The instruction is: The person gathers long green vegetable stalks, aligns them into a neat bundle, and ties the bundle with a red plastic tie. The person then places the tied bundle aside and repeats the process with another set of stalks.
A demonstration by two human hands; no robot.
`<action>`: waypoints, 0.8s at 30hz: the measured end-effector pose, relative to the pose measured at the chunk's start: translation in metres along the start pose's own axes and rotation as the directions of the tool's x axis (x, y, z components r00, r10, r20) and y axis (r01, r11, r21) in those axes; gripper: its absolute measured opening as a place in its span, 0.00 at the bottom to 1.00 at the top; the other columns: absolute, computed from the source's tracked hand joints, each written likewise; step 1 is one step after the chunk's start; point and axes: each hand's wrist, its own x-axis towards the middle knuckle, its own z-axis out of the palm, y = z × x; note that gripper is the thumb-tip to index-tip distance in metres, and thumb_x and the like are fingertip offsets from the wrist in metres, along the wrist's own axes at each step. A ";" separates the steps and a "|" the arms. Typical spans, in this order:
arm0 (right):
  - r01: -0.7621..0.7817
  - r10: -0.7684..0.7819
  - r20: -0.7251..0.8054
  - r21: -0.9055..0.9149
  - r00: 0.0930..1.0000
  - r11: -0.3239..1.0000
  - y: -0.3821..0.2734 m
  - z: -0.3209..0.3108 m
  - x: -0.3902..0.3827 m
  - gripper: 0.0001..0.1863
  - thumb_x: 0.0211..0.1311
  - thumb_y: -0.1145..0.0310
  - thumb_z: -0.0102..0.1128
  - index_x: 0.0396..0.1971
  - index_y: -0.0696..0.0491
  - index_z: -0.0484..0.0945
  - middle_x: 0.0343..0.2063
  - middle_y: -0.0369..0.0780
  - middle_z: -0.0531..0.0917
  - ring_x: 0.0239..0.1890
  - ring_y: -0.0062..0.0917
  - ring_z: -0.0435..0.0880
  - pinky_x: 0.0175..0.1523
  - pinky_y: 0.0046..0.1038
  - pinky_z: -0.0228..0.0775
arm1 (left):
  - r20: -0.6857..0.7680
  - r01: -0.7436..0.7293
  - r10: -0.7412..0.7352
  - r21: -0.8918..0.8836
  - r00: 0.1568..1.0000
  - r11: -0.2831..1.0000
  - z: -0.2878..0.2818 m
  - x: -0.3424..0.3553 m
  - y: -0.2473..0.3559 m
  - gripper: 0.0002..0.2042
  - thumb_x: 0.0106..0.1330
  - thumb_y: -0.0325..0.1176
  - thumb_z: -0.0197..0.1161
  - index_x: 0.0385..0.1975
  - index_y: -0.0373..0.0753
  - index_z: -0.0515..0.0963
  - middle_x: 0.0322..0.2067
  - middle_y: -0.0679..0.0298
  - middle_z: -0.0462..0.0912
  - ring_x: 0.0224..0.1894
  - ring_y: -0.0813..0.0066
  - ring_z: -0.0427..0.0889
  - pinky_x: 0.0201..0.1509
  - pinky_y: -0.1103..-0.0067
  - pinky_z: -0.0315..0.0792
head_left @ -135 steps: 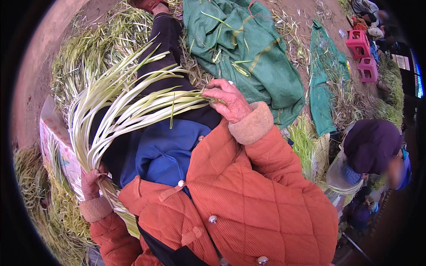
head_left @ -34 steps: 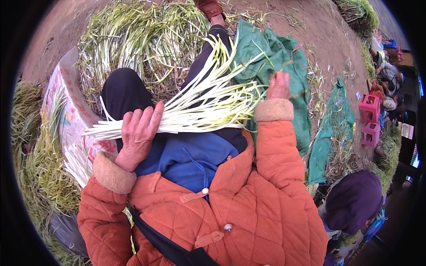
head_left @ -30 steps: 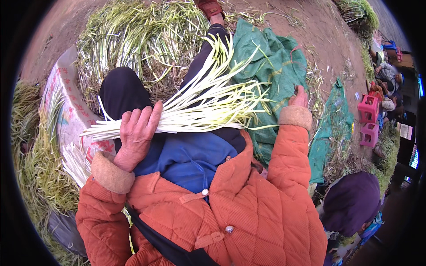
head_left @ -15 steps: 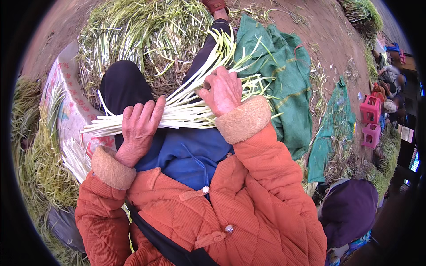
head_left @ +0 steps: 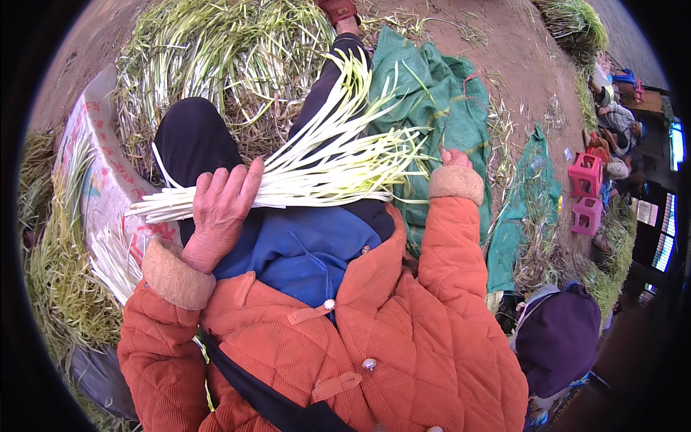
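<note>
My left hand point(head_left: 219, 212) is closed around the white stem ends of a bundle of pale yellow-green leaves point(head_left: 324, 162) that lies across my lap, tips fanning up and right. My right hand point(head_left: 455, 156) is mostly hidden behind its tan cuff, at the far right tips of the bundle above a green cloth point(head_left: 432, 108). Whether it holds any leaves I cannot tell. Orange quilted sleeves cover both arms.
A big heap of green stalks point(head_left: 216, 57) lies ahead on the dirt. A printed white sack point(head_left: 101, 173) with more stalks is at my left. Pink stools point(head_left: 586, 191) and seated people are at the right. A person in a purple hood point(head_left: 558, 338) is close by.
My right hand left the middle of the bundle and moved out right to the leaf tips. The left hand keeps its grip on the stems. Earlier, the bundle was turned from lower left across my lap.
</note>
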 end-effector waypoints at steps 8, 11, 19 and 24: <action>0.701 -0.782 -0.002 0.444 0.624 0.558 -0.100 -0.039 -0.025 0.40 0.44 0.62 0.69 0.59 0.58 0.64 0.56 0.50 0.67 0.58 0.47 0.65 0.61 0.42 0.58 | 0.077 0.005 -0.001 -0.058 0.997 0.998 -0.015 0.024 -0.006 0.22 0.51 0.27 0.57 0.49 0.36 0.72 0.28 0.67 0.69 0.31 0.72 0.70 0.35 0.75 0.63; 0.743 -0.884 0.006 0.539 0.467 0.396 -0.178 -0.031 -0.063 0.47 0.36 0.66 0.73 0.61 0.59 0.59 0.55 0.49 0.68 0.59 0.46 0.65 0.62 0.42 0.56 | 0.086 0.015 -0.014 -0.003 0.996 1.000 -0.018 0.034 -0.007 0.13 0.51 0.30 0.57 0.38 0.38 0.73 0.25 0.68 0.69 0.29 0.73 0.71 0.34 0.77 0.63; 0.836 -0.865 -0.052 0.294 0.498 0.464 -0.152 0.005 -0.050 0.18 0.40 0.77 0.61 0.36 0.51 0.74 0.28 0.40 0.76 0.30 0.37 0.76 0.46 0.35 0.65 | -0.041 0.253 -0.250 0.070 0.967 0.965 -0.049 -0.005 -0.066 0.05 0.51 0.30 0.58 0.26 0.44 0.69 0.22 0.67 0.68 0.28 0.69 0.72 0.33 0.74 0.66; 0.353 -0.533 0.185 0.568 0.825 0.744 -0.130 0.003 -0.012 0.17 0.51 0.73 0.61 0.44 0.52 0.76 0.31 0.46 0.82 0.36 0.43 0.82 0.41 0.37 0.71 | 0.130 0.743 -0.832 -0.539 0.540 0.397 -0.075 -0.046 -0.086 0.13 0.56 0.23 0.58 0.42 0.35 0.72 0.30 0.62 0.79 0.32 0.73 0.80 0.37 0.77 0.74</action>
